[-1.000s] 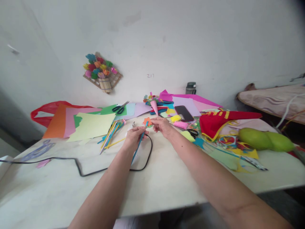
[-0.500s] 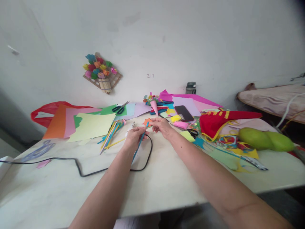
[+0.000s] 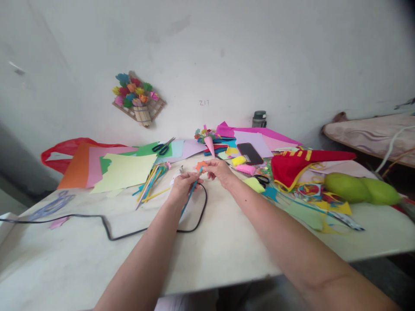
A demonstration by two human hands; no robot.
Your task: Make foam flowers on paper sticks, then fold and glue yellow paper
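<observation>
Pale wall (image 3: 227, 65) behind, off-white table (image 3: 227, 246) below, its surface crowded with craft materials along the back and right side.

Orange flower (image 3: 199, 166): located above the table's middle, between the two hands. Left hand (image 3: 184, 185): fingers closed on the blue stick (image 3: 188, 201), which slants with its tip at the flower. Right hand (image 3: 219, 169): fingertips pinching the flower's right edge, partly covering it. Whether stick and flower are joined cannot be determined.

Black cord (image 3: 129, 235): loops close by, passes behind the left forearm, cut off at the left edge; its other end is lost behind the left hand. Sticks (image 3: 151, 183) lie left of the hands, beside a yellow sheet (image 3: 129, 170). To the right: a phone (image 3: 250, 154), dark-screened, no brand legible; a yellow packet (image 3: 239, 160), lettering not readable; a red cloth (image 3: 288, 170) with yellow trim; a green lobed item (image 3: 361, 189), nature uncertain. A bluish coil (image 3: 53, 205) at far left is blurred.

Writing: the wall bears a handwritten mark (image 3: 204, 103), apparently "217". The bottle (image 3: 259, 119) near the wall shows a pale label, illegible; its base is hidden behind paper. Patterned fabric (image 3: 372, 134) is cut off at right.
</observation>
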